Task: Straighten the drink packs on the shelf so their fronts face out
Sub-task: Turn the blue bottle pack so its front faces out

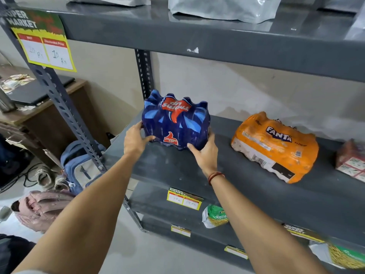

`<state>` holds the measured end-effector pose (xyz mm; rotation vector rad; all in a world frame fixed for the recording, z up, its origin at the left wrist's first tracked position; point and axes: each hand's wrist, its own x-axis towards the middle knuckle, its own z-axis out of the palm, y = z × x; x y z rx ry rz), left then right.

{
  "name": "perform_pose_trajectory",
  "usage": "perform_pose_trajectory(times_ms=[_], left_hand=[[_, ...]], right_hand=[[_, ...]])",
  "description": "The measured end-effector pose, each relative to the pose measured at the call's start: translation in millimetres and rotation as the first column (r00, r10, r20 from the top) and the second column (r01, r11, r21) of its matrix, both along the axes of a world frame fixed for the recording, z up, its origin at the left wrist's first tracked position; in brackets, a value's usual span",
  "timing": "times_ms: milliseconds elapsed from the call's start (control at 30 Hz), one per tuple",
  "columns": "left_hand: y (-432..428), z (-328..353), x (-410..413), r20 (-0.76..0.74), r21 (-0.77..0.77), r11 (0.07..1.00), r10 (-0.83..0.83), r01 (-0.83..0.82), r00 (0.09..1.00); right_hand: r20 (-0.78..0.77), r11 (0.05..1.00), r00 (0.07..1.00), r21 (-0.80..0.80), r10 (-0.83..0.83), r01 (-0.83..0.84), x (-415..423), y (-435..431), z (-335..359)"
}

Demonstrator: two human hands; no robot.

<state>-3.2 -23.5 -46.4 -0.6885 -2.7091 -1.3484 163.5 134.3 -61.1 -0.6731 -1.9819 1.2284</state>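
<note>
Both hands grip the blue pack [175, 121] at its lower corners: the left hand [136, 140] wraps the left edge with the thumb across the front, the right hand [204, 153] cups the lower right corner. The pack stands upright at the left end of the shelf [256, 194], well left of the orange pack [276, 147], which lies tilted, its face turned up and aslant. A red pack [351, 161] sits right of the orange pack, partly cut off by the frame edge.

The blue pack is shrink-wrapped bottles, so it is likely heavy for its size, firm as a block, with slick, slightly loose film. A low two-handed hold at the corners, as here, suits it; pinching the film alone would probably slip or tear. The big logo on the blue pack reads upside down, while the small one below it is upright. The orange pack should handle the same way, and is best taken at both ends.
</note>
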Motion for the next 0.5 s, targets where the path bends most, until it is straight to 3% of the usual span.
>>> perform_pose_trajectory(times_ms=[100, 200, 300, 400, 500], left_hand=[[6.5, 2.1, 8.5, 0.024, -0.012, 0.991, 0.133, -0.132, 0.991], [11.3, -4.5, 48.2, 0.033, 0.189, 0.960, 0.204, -0.206, 0.978], [26.6, -18.0, 98.5, 0.003, 0.259, 0.965, 0.027, -0.026, 1.000], [54.8, -23.5, 127.7, 0.088, 0.200, 0.972, -0.142, 0.122, 0.986], [74.9, -19.4, 131.4, 0.175, 0.188, 0.971, -0.183, 0.150, 0.967]], right_hand=[[-0.072, 0.996, 0.997, -0.079, 0.036, -0.041, 4.8, 1.7, 3.1], [-0.238, 0.960, 0.967, -0.279, -0.090, 0.021, 6.9, 6.0, 7.3], [-0.205, 0.899, 0.976, -0.437, -0.074, -0.024, -4.8, 22.1, 22.7], [-0.159, 0.884, 0.983, -0.442, 0.092, -0.154, -19.3, 35.1, 35.4], [-0.106, 0.900, 0.988, -0.410, 0.114, -0.147, -19.7, 36.7, 35.9]])
